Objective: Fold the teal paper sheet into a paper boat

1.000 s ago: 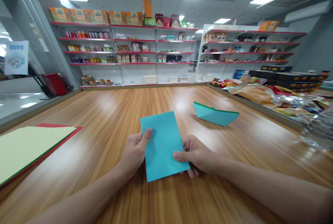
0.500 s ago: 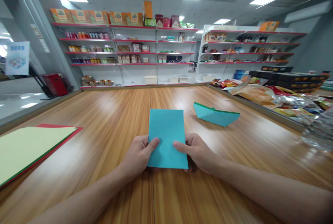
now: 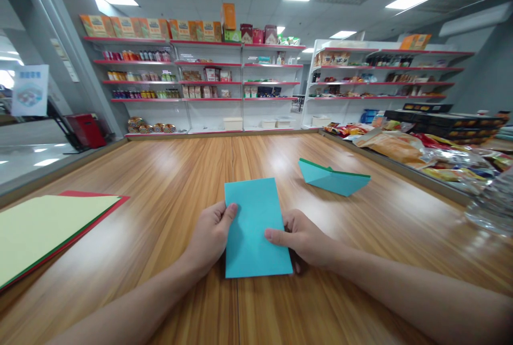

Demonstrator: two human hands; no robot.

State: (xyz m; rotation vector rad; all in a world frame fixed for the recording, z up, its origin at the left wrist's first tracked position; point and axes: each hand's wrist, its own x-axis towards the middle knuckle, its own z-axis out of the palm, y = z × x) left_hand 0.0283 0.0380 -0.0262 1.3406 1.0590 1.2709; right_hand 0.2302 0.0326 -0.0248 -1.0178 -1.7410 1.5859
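My forearms point(image 3: 154, 292) angle inward.
My left hand point(image 3: 210, 233) and right hand point(image 3: 308, 241) pinch blue paper point(image 3: 254, 230) between them (thumbs on top), a paper boat point(image 3: 334, 178) beyond my right.

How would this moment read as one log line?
left hand: holds blue paper | right hand: holds blue paper | paper boat: on table, untouched

Ahead of me I see shelves point(image 3: 211, 111) with orange boxes point(image 3: 126, 27) on top and bottles point(image 3: 136, 56) below. To my right, snack packs point(image 3: 395, 144) lie near black cartons point(image 3: 449, 122) and a clear thing point(image 3: 494, 206), perhaps plastic. Leftward stand a sign point(image 3: 30, 90) and red case point(image 3: 85, 131).
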